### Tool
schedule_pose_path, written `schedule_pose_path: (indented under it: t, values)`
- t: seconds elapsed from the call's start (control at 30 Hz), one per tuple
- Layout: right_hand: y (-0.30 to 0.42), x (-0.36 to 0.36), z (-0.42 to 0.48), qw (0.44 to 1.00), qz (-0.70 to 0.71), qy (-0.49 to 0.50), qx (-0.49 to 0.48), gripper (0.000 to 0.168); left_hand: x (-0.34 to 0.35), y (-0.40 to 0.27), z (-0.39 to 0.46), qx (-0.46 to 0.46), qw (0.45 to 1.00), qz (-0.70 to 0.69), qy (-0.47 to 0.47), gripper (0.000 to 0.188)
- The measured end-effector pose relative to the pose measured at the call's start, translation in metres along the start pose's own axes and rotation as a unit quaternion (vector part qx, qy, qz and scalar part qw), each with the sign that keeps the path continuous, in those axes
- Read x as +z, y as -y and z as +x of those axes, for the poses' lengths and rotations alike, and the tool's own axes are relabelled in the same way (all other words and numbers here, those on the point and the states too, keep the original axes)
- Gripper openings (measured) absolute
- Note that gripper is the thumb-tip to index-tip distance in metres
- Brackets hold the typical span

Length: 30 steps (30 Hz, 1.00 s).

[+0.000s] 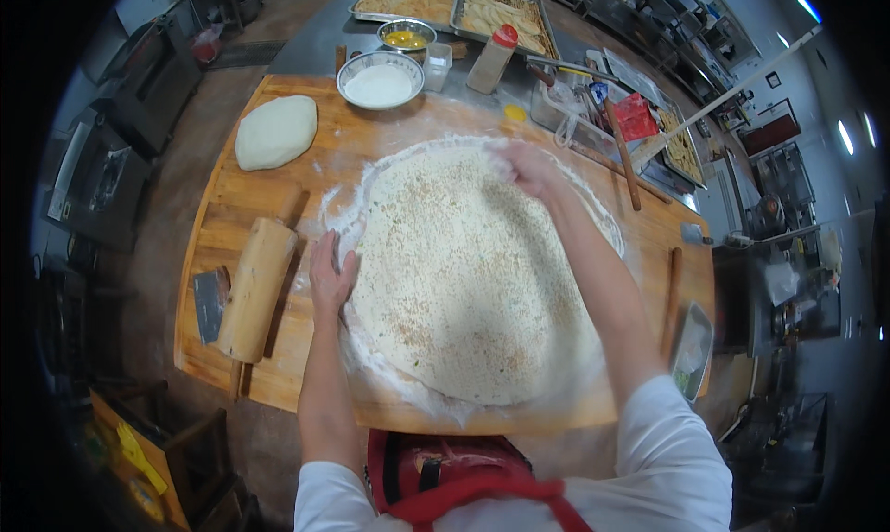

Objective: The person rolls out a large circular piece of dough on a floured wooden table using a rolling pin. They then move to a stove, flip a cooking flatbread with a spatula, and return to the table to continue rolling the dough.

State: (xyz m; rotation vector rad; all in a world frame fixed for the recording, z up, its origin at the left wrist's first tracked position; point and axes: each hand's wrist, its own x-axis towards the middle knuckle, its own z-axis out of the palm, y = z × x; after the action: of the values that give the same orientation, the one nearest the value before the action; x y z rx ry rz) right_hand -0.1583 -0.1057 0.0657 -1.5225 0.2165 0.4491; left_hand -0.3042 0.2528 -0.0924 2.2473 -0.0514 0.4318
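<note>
A large round sheet of rolled dough (459, 275), speckled with brown seeds or crumbs and small green bits, lies on a wooden board (208, 212). White flour rings its edge. My left hand (332, 271) rests at the sheet's left rim with its fingers apart, holding nothing. Over the far right part of the sheet, my right hand (525, 167) is blurred by motion; whether something is in its fingers cannot be told. A thick wooden rolling pin (259, 289) lies left of my left hand, and beside it a dough scraper (211, 304).
A dough lump (277, 132) sits far left. Beyond stand a bowl of white powder (379, 80), a bowl of yellow liquid (405, 37), a red-capped bottle (492, 59) and trays of pastries (504, 14). Thin rolling pins (622, 156) and a metal tray (693, 351) are at right.
</note>
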Motion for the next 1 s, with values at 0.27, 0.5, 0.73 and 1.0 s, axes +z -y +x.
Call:
schedule_pose_path:
  t: [0.27, 0.5, 0.73, 1.0]
  values:
    - [-0.044, 0.000, -0.198, 0.889, -0.380, 0.216, 0.136, 0.018, -0.010, 0.002, -0.004, -0.020, 0.997, -0.071, 0.022, 0.048]
    - [-0.094, 0.057, -0.182, 0.892, -0.398, 0.216, -0.003, 0.017, -0.005, -0.035, -0.068, -0.038, 0.998, 0.004, -0.045, 0.043]
    - [-0.096, 0.060, -0.215, 0.886, -0.389, 0.252, 0.027, 0.019, -0.023, -0.018, -0.107, -0.030, 0.998, 0.019, -0.052, 0.037]
    - [-0.085, 0.134, -0.178, 0.960, -0.194, 0.176, -0.096, 0.020, -0.021, -0.034, -0.107, -0.051, 0.996, 0.046, -0.059, 0.036]
